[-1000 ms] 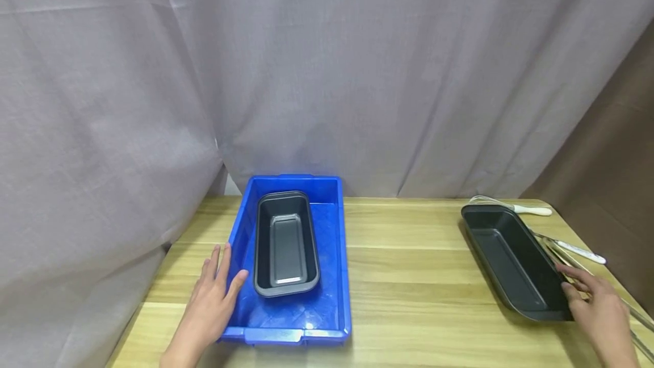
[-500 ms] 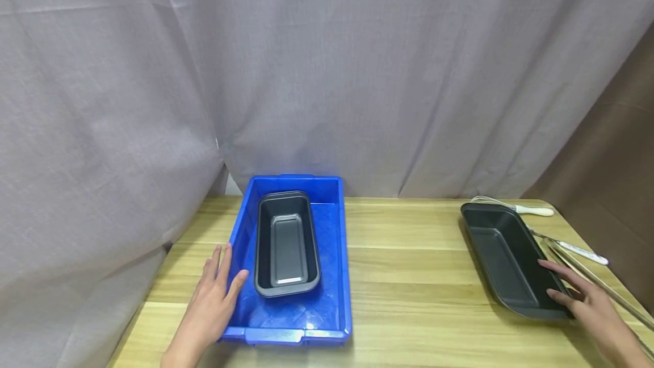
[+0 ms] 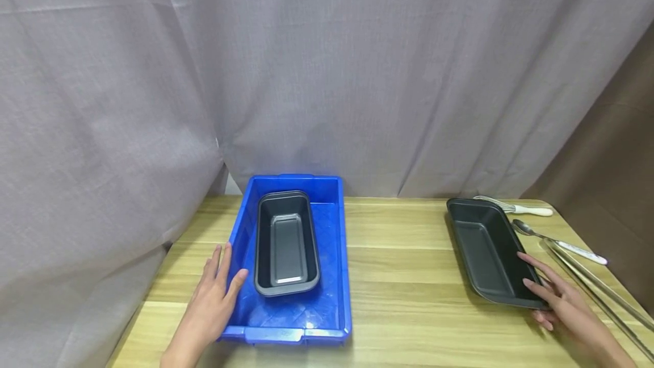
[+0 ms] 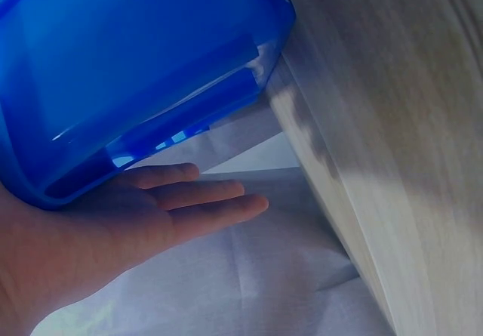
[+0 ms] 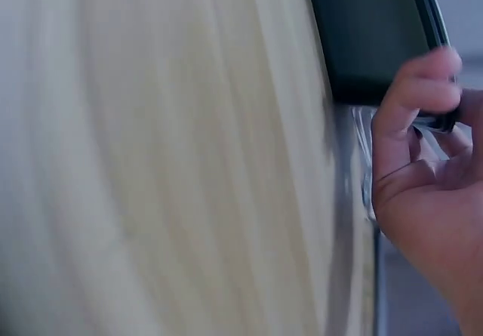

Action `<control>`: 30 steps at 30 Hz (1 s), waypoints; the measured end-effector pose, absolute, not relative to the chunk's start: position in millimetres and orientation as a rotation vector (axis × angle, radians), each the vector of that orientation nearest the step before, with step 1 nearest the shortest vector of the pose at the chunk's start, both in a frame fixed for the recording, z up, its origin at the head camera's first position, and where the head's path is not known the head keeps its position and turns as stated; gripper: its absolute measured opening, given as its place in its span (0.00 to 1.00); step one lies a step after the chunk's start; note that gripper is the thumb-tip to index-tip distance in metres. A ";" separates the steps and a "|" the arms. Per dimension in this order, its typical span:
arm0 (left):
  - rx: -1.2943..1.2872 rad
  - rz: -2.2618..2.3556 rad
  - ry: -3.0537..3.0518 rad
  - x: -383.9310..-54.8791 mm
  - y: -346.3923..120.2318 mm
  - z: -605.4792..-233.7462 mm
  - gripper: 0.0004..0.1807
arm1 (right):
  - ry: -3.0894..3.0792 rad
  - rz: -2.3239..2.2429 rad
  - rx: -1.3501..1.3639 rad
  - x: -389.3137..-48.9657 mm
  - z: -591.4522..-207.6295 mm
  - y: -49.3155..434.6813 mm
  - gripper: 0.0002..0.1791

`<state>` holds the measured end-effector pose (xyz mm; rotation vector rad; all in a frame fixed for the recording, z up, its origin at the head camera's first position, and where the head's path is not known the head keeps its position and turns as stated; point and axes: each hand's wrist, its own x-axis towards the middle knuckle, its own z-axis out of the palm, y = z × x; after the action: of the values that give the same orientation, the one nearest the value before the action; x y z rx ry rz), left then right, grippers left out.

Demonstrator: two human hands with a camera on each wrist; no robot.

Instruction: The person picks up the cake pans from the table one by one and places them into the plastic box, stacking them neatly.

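My right hand [image 3: 562,300] grips the near right corner of a dark loaf pan [image 3: 485,254], with thumb and fingers over its rim. In the right wrist view the pan's end [image 5: 370,41] shows, fingers curled round its edge. A blue plastic bin [image 3: 334,311] stands left of the middle. Against its left wall rests my left hand [image 3: 206,300], fingers straight and spread. Another dark loaf pan [image 3: 288,251] lies inside the bin. From the left wrist, straight fingers [image 4: 211,211] extend along the bin's wall [image 4: 136,49].
Near the right edge of the wooden table [image 3: 403,277] lie a whisk [image 3: 531,209] with a white handle, a spoon [image 3: 579,251] and long metal tongs [image 3: 598,288]. A grey curtain [image 3: 357,84] hangs behind, with a brown one [image 3: 618,158] on the right.
The pan in my right hand has shifted left and slightly back, uncovering the spoon's bowl. That hand has moved left with it. My left hand and the bin have stayed in place.
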<state>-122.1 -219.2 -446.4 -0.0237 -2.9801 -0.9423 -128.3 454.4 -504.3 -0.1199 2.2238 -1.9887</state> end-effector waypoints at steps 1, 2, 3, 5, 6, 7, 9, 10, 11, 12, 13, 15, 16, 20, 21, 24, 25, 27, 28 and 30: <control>-0.024 -0.944 -2.979 -122.0 -219.2 -446.4 0.41 | 2.109 -2.057 -0.132 -130.0 -505.6 453.4 0.34; -0.025 -0.949 -2.978 -122.0 -219.2 -446.4 0.41 | 1.986 -2.118 -0.163 -131.4 -507.6 452.7 0.34; -0.024 -0.951 -2.977 -121.9 -219.1 -446.4 0.41 | 1.875 -2.172 -0.199 -132.9 -509.7 451.8 0.35; -0.022 -0.958 -2.977 -121.8 -218.9 -446.2 0.41 | 1.619 -2.271 -0.303 -135.4 -514.4 450.0 0.36; -0.022 -0.961 -2.977 -121.8 -218.8 -446.2 0.41 | 1.482 -2.311 -0.362 -136.6 -516.8 449.2 0.37; -0.019 -0.964 -2.979 -121.9 -218.7 -446.1 0.41 | 1.349 -2.343 -0.416 -137.4 -519.1 448.3 0.38; -0.018 -0.964 -2.980 -122.0 -218.4 -445.9 0.41 | 1.103 -2.399 -0.505 -139.3 -523.3 445.7 0.40; -0.017 -0.963 -2.979 -122.1 -218.4 -446.0 0.41 | 0.977 -2.418 -0.539 -140.1 -525.4 444.1 0.40; -0.016 -0.963 -2.978 -122.1 -218.4 -446.1 0.41 | 0.864 -2.433 -0.564 -140.7 -527.5 442.2 0.41; -0.017 -0.962 -2.977 -122.0 -218.4 -446.2 0.41 | 0.764 -2.438 -0.587 -141.5 -529.4 440.3 0.41; -0.018 -0.960 -2.975 -122.0 -218.5 -446.4 0.41 | 0.677 -2.441 -0.602 -142.2 -531.0 437.9 0.42; -0.021 -0.960 -2.967 -121.7 -218.9 -446.7 0.40 | 0.545 -2.440 -0.621 -143.8 -533.6 432.3 0.43; -0.022 -0.962 -2.964 -121.3 -219.1 -446.9 0.40 | 0.510 -2.442 -0.633 -144.1 -534.8 429.4 0.44; -0.023 -0.964 -2.962 -120.2 -220.0 -447.3 0.40 | 0.481 -2.466 -0.676 -143.2 -534.5 416.1 0.45; -0.023 -0.963 -2.962 -120.0 -220.2 -447.3 0.40 | 0.476 -2.468 -0.691 -142.4 -533.6 413.1 0.46; -0.025 -0.963 -2.963 -120.2 -219.9 -447.4 0.40 | 0.543 -2.508 -0.724 -139.0 -528.2 404.5 0.46; -0.028 -0.963 -2.961 -120.5 -219.7 -447.5 0.40 | 0.604 -2.524 -0.735 -137.4 -525.9 401.6 0.45; -0.030 -0.966 -2.956 -120.9 -219.2 -447.5 0.40 | 0.774 -2.555 -0.732 -134.5 -520.7 395.7 0.44; -0.031 -0.969 -2.955 -121.3 -218.9 -447.5 0.40 | 0.876 -2.567 -0.718 -133.1 -518.1 392.7 0.43; -0.029 -0.975 -2.956 -121.5 -218.6 -447.1 0.40 | 1.021 -2.566 -0.695 -130.9 -513.8 386.3 0.43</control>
<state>-121.5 -218.6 -447.1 -0.0289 -2.9561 -0.9754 -130.9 386.3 -513.8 -0.6953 1.0213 -2.5662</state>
